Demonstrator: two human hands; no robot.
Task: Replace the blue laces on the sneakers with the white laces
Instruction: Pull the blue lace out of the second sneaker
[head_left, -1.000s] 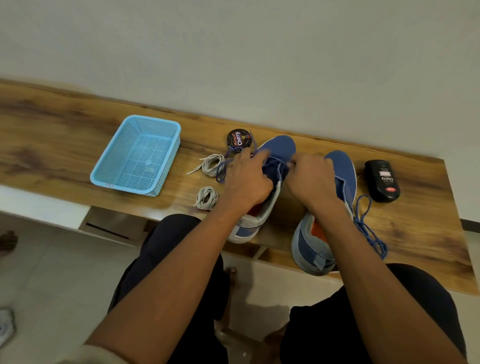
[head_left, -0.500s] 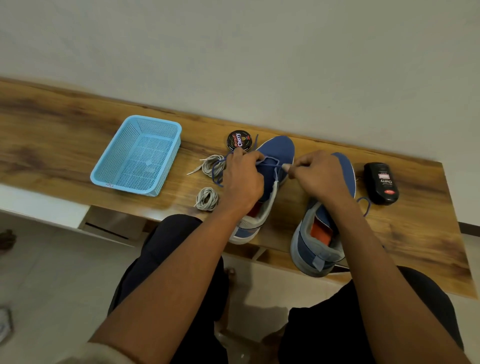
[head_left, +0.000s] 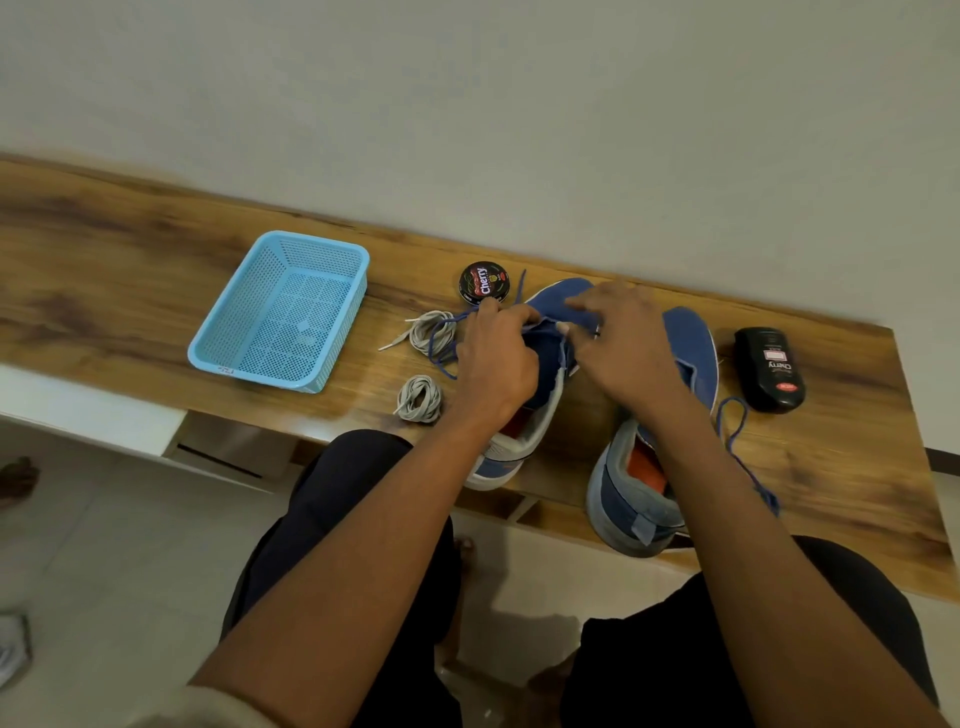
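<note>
Head view: wooden bench (head_left: 130, 291), pale wall (head_left: 519, 104).

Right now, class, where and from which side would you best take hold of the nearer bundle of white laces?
Pinch the nearer white lace bundle across its coiled middle, coming straight down from above. It lies flat on the wooden bench, apart from the left sneaker, so a pinch across the middle would probably keep the loops together.

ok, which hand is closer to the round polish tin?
Left. The left hand sits just below and right of the round polish tin, its fingertips nearly reaching it. The right hand is further right, over the sneaker's toe.
</note>
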